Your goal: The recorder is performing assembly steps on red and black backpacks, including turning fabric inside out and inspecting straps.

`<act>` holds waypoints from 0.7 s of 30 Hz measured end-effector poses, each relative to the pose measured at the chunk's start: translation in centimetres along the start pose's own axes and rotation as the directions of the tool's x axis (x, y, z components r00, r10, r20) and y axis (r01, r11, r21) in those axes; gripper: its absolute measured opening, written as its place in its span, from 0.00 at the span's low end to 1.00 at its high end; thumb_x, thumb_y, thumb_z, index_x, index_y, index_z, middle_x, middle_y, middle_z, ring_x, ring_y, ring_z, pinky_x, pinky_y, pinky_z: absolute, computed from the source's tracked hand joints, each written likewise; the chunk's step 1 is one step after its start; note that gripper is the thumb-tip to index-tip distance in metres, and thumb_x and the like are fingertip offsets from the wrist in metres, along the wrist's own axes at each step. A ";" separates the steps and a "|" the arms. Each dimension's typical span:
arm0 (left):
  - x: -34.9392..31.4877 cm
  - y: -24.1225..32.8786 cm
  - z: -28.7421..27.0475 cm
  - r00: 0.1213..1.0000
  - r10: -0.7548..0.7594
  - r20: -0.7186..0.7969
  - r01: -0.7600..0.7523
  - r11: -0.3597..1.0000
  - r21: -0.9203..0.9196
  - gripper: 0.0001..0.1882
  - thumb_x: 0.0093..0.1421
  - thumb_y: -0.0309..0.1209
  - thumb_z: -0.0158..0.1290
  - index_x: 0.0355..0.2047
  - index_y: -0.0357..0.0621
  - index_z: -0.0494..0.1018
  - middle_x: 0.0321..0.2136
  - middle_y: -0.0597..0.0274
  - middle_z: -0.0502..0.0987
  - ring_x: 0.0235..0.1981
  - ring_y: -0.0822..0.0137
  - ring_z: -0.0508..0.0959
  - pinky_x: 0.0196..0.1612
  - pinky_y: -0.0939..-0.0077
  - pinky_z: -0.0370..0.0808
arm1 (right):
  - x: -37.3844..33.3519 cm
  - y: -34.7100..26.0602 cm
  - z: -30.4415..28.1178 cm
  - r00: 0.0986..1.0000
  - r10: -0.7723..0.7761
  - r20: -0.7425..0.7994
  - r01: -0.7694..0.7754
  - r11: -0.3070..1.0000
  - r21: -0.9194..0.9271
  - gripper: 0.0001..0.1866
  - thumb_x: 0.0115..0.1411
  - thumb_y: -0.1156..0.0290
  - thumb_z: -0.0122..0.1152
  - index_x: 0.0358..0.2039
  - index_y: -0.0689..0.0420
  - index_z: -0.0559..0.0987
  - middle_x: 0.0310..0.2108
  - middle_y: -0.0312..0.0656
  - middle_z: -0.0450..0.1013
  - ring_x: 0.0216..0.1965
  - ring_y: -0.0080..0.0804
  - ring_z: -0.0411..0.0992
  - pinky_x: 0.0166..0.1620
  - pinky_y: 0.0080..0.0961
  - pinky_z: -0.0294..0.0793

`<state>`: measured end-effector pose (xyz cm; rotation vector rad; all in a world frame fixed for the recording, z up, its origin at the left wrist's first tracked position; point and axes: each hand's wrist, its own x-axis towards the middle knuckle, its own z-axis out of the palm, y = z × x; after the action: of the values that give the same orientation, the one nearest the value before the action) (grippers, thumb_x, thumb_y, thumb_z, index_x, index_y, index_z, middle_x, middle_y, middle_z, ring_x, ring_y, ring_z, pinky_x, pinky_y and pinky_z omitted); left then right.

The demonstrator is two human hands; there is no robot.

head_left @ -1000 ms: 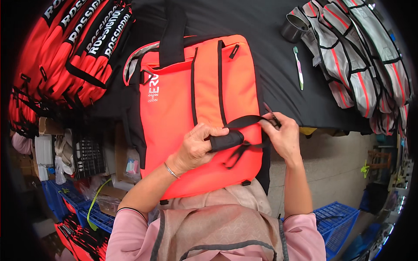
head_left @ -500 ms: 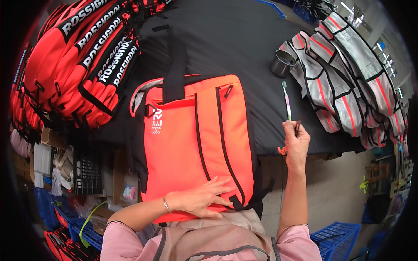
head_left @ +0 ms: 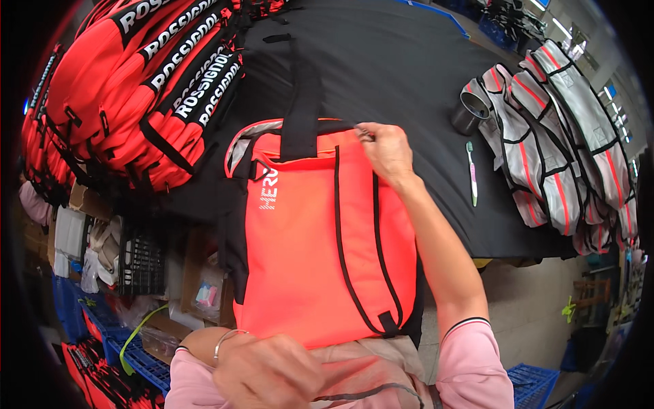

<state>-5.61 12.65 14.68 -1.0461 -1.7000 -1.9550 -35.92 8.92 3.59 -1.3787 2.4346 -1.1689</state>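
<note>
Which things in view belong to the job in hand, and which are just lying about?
In the job:
orange-red fabric bag with black trim, at the right grip
possibly the piled red-and-black fabric bags

Seemingly lying about:
slim pink-and-white toothbrush
dark metallic cylindrical cup
grey fabric pieces with red stripes

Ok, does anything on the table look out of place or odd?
Yes: a toothbrush lies on the black cloth, between the orange-red backpack and the grey bags, near a metal cup. A toiletry item looks odd among bags. I see no spill or damage.
</note>
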 end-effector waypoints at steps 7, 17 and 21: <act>-4.1 -3.9 -6.0 0.809 0.127 -0.574 0.539 0.233 0.810 0.11 0.55 0.19 0.55 0.38 0.40 0.80 0.28 0.56 0.76 0.29 0.58 0.76 0.34 0.65 0.76 | -4.2 3.4 0.9 0.992 -0.006 0.129 0.042 0.960 -0.277 0.12 0.61 0.57 0.61 0.39 0.46 0.85 0.28 0.51 0.78 0.33 0.51 0.78 0.37 0.46 0.76; -12.1 -16.5 -15.4 0.690 -0.023 -0.724 0.681 -0.321 0.659 0.22 0.59 0.36 0.57 0.53 0.43 0.72 0.53 0.57 0.74 0.59 0.55 0.68 0.67 0.42 0.54 | -2.4 1.1 -0.7 0.977 0.012 0.214 0.080 0.906 -0.416 0.12 0.59 0.58 0.65 0.38 0.49 0.86 0.26 0.52 0.78 0.32 0.50 0.79 0.37 0.41 0.78; -11.8 -16.3 -14.9 0.622 0.028 -0.783 0.762 -0.251 0.597 0.16 0.58 0.34 0.58 0.46 0.45 0.76 0.45 0.60 0.78 0.52 0.59 0.74 0.68 0.46 0.52 | 3.2 -3.8 1.2 0.961 0.082 0.266 -0.012 0.966 -0.257 0.14 0.59 0.64 0.64 0.29 0.64 0.83 0.22 0.56 0.76 0.29 0.53 0.78 0.33 0.41 0.76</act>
<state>-13.34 -0.35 -5.29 0.8362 -2.3904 -0.2862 -34.70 4.66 6.16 -1.4259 2.4587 -0.6201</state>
